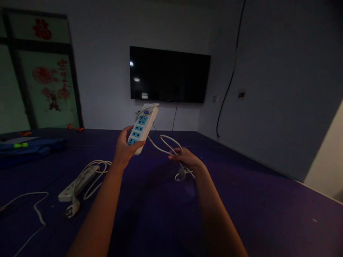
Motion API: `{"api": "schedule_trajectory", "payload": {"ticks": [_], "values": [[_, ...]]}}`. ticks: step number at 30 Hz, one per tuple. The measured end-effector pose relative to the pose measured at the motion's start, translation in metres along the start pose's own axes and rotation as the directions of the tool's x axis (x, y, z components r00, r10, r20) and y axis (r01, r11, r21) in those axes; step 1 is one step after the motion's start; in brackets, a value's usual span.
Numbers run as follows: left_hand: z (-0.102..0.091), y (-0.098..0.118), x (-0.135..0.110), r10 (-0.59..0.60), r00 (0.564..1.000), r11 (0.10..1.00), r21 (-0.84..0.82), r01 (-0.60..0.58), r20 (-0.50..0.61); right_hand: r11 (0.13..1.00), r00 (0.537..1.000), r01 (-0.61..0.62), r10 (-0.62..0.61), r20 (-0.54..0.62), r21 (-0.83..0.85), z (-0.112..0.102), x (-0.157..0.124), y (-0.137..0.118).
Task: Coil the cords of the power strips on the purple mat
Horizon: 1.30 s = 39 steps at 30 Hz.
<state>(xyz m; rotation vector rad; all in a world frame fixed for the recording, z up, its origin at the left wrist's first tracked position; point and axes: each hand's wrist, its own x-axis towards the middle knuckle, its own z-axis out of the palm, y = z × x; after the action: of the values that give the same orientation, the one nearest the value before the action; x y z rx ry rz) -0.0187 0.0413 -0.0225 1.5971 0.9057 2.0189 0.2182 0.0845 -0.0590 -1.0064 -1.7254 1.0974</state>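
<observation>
My left hand (125,146) grips the lower end of a white power strip (147,129) with blue socket faces, held tilted above the purple surface. Part of its cord (152,106) wraps over the strip's upper end. From the strip, the white cord loops across to my right hand (184,157), whose fingers are closed around it. A plug with a clear cover (182,174) hangs just below that hand. Lying to the left of my left forearm is a second white power strip (80,184) with its cord coiled over it and its plug (71,210) at the near end.
A loose white cable (37,210) lies at the near left on the purple surface (160,214). Folded blue cloth (34,148) with a bright green item (20,145) is farther left. A television (170,75) hangs on the wall ahead; a black cable (227,89) runs down the right wall.
</observation>
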Motion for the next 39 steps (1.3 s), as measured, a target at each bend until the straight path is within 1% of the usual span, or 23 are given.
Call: {"api": "schedule_trajectory", "payload": {"ticks": [3, 5, 7, 8, 10, 11, 12, 14, 15, 17, 18, 19, 20, 21, 22, 25, 28, 30, 32, 34, 35, 37, 39], "values": [[-0.007, -0.022, -0.013, -0.081, 0.996, 0.992, 0.093, 0.084, -0.038, 0.986, 0.993, 0.058, -0.073, -0.094, -0.158, -0.007, -0.010, 0.010], [-0.013, -0.037, -0.026, -0.101, 0.994, 0.980, 0.169, 0.106, -0.038, 0.947, 0.977, 0.106, -0.156, -0.144, -0.304, -0.010, -0.021, 0.019], [-0.018, -0.051, -0.043, -0.081, 0.996, 0.956, 0.280, 0.088, -0.036, 0.869, 0.942, 0.129, -0.259, -0.216, -0.477, -0.012, -0.034, 0.029], [-0.021, -0.057, -0.051, -0.068, 0.998, 0.941, 0.331, 0.065, -0.005, 0.813, 0.908, 0.129, -0.328, -0.263, -0.568, -0.012, -0.041, 0.035], [-0.026, -0.066, -0.067, 0.008, 0.998, 0.896, 0.443, -0.037, 0.067, 0.654, 0.825, 0.132, -0.489, -0.283, -0.745, -0.011, -0.055, 0.045], [-0.028, -0.069, -0.074, 0.059, 0.993, 0.846, 0.522, -0.106, 0.106, 0.574, 0.766, 0.139, -0.579, -0.279, -0.807, -0.010, -0.061, 0.050], [-0.031, -0.071, -0.080, 0.100, 0.984, 0.779, 0.603, -0.171, 0.150, 0.498, 0.697, 0.150, -0.666, -0.265, -0.854, -0.009, -0.066, 0.055], [-0.036, -0.074, -0.091, 0.136, 0.962, 0.645, 0.716, -0.267, 0.237, 0.350, 0.564, 0.186, -0.803, -0.192, -0.918, -0.007, -0.074, 0.062], [-0.038, -0.075, -0.095, 0.145, 0.948, 0.589, 0.745, -0.313, 0.283, 0.284, 0.503, 0.203, -0.852, -0.149, -0.937, -0.007, -0.077, 0.063], [-0.043, -0.077, -0.103, 0.163, 0.910, 0.506, 0.759, -0.410, 0.382, 0.185, 0.395, 0.221, -0.915, -0.086, -0.958, -0.007, -0.083, 0.064], [-0.045, -0.078, -0.106, 0.170, 0.888, 0.476, 0.753, -0.454, 0.428, 0.158, 0.348, 0.221, -0.935, -0.073, -0.962, -0.007, -0.086, 0.063], [-0.047, -0.079, -0.108, 0.175, 0.868, 0.453, 0.745, -0.490, 0.465, 0.143, 0.311, 0.221, -0.948, -0.069, -0.965, -0.008, -0.089, 0.062], [-0.048, -0.080, -0.111, 0.177, 0.853, 0.437, 0.737, -0.516, 0.492, 0.136, 0.286, 0.224, -0.956, -0.069, -0.965, -0.009, -0.092, 0.060], [-0.048, -0.080, -0.113, 0.172, 0.843, 0.427, 0.732, -0.530, 0.510, 0.134, 0.274, 0.231, -0.959, -0.067, -0.964, -0.010, -0.095, 0.058], [-0.048, -0.081, -0.115, 0.162, 0.837, 0.424, 0.729, -0.537, 0.522, 0.132, 0.272, 0.242, -0.960, -0.063, -0.961, -0.011, -0.097, 0.056], [-0.045, -0.083, -0.121, 0.154, 0.846, 0.442, 0.730, -0.522, 0.511, 0.128, 0.295, 0.273, -0.954, -0.043, -0.953, -0.012, -0.100, 0.054], [-0.042, -0.084, -0.124, 0.211, 0.862, 0.492, 0.712, -0.502, 0.462, 0.114, 0.315, 0.292, -0.949, -0.017, -0.950, -0.009, -0.099, 0.056], [-0.041, -0.083, -0.125, 0.237, 0.868, 0.520, 0.698, -0.493, 0.436, 0.077, 0.343, 0.304, -0.939, 0.033, -0.950, -0.003, -0.100, 0.058], [-0.040, -0.081, -0.126, 0.235, 0.878, 0.544, 0.692, -0.474, 0.417, 0.022, 0.390, 0.323, -0.914, 0.112, -0.946, 0.005, -0.102, 0.060], [-0.039, -0.079, -0.126, 0.221, 0.887, 0.561, 0.692, -0.455, 0.404, -0.021, 0.425, 0.367, -0.886, 0.187, -0.930, 0.014, -0.105, 0.062], [-0.039, -0.078, -0.127, 0.218, 0.885, 0.559, 0.691, -0.458, 0.411, -0.029, 0.433, 0.396, -0.875, 0.215, -0.918, 0.018, -0.106, 0.062], [-0.039, -0.079, -0.129, 0.207, 0.861, 0.532, 0.685, -0.498, 0.465, -0.030, 0.433, 0.459, -0.865, 0.253, -0.888, 0.025, -0.110, 0.063], [-0.038, -0.080, -0.131, 0.188, 0.807, 0.500, 0.653, -0.569, 0.560, -0.016, 0.433, 0.509, -0.860, 0.271, -0.861, 0.030, -0.112, 0.063]]}}
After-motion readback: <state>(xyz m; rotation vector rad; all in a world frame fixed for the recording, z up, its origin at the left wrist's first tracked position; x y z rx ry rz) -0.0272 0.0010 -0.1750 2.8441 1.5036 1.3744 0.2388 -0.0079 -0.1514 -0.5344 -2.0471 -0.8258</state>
